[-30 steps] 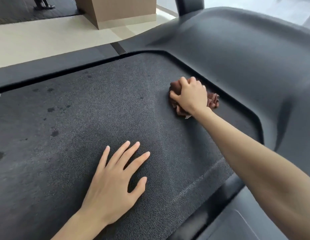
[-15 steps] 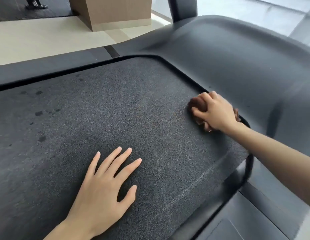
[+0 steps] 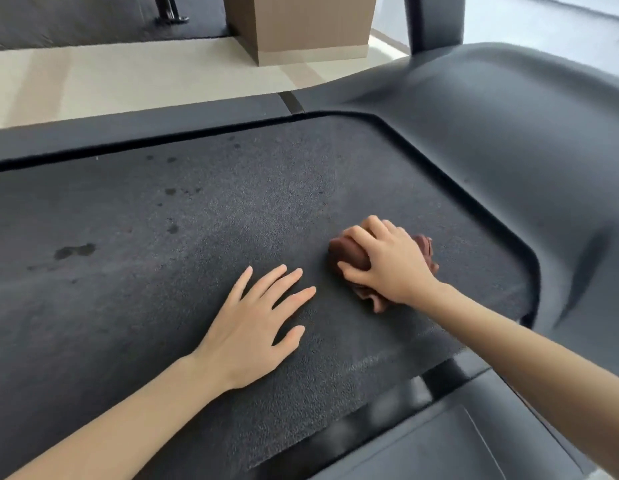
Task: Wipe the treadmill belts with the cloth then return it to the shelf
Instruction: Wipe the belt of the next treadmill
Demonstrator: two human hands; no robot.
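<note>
A brown box [image 3: 301, 26] stands on the pale floor [image 3: 110, 84].

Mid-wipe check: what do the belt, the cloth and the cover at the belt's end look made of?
The belt looks like rubber or PVC: matte dark grey with a fine pebbled grain. The cloth is soft reddish-brown fabric, perhaps microfibre, bunched in folds under the right hand. The cover is probably moulded plastic: smooth curves, a dull sheen.

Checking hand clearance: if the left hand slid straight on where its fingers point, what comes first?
Probably the brown cloth under the right hand, after bare belt; it might narrowly miss.
</note>
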